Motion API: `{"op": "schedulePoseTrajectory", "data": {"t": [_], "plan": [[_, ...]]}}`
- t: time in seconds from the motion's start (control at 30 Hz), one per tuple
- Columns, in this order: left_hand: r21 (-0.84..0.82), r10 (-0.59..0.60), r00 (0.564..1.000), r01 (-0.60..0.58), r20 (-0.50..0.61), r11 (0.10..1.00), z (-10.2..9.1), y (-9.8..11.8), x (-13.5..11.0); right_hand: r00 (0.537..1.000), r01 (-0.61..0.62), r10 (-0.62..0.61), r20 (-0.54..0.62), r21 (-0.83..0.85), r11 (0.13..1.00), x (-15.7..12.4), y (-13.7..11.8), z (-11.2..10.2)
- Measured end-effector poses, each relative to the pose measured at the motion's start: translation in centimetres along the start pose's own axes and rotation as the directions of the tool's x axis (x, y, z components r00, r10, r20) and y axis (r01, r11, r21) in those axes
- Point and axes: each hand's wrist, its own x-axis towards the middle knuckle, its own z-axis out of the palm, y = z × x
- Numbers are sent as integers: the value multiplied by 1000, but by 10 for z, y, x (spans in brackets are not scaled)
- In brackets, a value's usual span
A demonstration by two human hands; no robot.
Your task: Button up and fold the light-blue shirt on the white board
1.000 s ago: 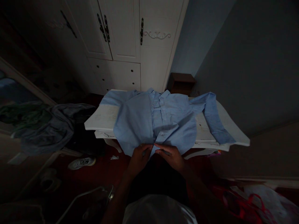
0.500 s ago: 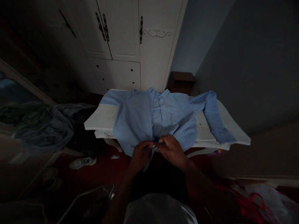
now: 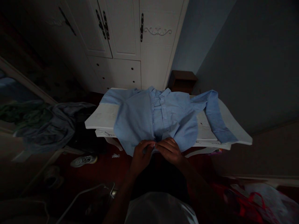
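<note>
A light blue button-up shirt (image 3: 137, 118) lies front up on a small white table (image 3: 102, 116), collar toward the wardrobe, one sleeve stretched to the right. My left hand (image 3: 140, 155) and my right hand (image 3: 170, 151) meet at the shirt's bottom hem near the table's front edge. Both hands pinch the two front edges of the shirt together along the button strip. The fingertips are partly hidden in the fabric.
A white wardrobe (image 3: 130, 40) with drawers stands behind the table, a brown box (image 3: 181, 81) beside it. A heap of dark clothes (image 3: 44, 124) lies at left, a white shoe (image 3: 83, 160) on the red floor. Red-handled bags (image 3: 252, 199) sit at lower right.
My hands stayed at the shirt's lower front, shifting slightly up and closer together on the hem. The shirt has barely moved.
</note>
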Motion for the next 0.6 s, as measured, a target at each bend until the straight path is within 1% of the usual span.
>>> {"op": "schedulePoseTrajectory", "data": {"t": [0.17,0.27,0.37,0.5,0.6], "plan": [[-11,-1,999,1,-43,1000,1,0,0,999,-30,31,-27,13,999,-3,-1,5],[-27,-13,999,12,-50,1000,2,1,1,998,-48,49,-44,4,999,-5,-2,9],[-25,-6,998,5,-57,1000,2,3,1,995,-50,48,-88,-14,999,-5,-2,13],[-29,35,999,-36,-12,999,-2,5,-2,988,-56,53,-144,-15,998,-1,-4,16],[-12,60,998,-60,4,998,-3,5,-6,985,-70,70,-155,10,998,3,-5,15]]}}
